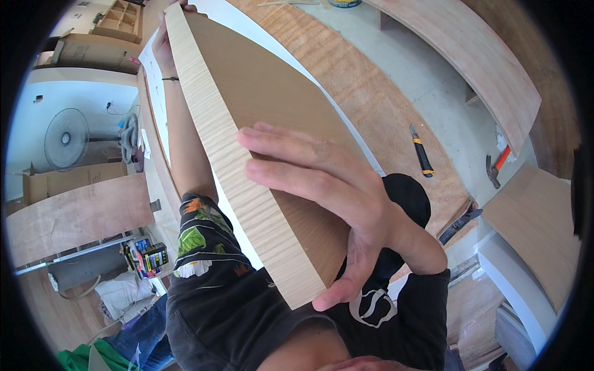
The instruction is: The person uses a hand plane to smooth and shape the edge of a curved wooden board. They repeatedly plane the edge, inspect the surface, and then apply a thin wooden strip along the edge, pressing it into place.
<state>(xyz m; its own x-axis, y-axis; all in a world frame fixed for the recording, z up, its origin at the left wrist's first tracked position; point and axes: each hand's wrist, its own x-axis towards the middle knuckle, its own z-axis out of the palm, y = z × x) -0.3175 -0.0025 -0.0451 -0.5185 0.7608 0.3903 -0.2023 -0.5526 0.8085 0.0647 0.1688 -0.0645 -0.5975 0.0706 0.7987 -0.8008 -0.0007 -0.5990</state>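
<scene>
A long wood-grain board (266,86) with a pale, straight-grained edge is raised close in front of me, slanting from the upper left to the lower middle. My left hand (162,49) grips its far end, the fingers partly hidden behind it. Across the near part of the board lies my right hand (334,179). Two of its fingertips rest on the pale edge, and the thumb presses at the near corner. Behind the board, a white sheet (238,18) shows on a brown wooden worktop (346,80).
On the worktop at right lies a yellow-and-black utility knife (421,152), with a hand plane (459,222) nearer me. A claw hammer (497,167) sits farther right, below a curved-looking plank (476,55). At left are a fan (66,139), small boxes (147,256) and cardboard (93,52).
</scene>
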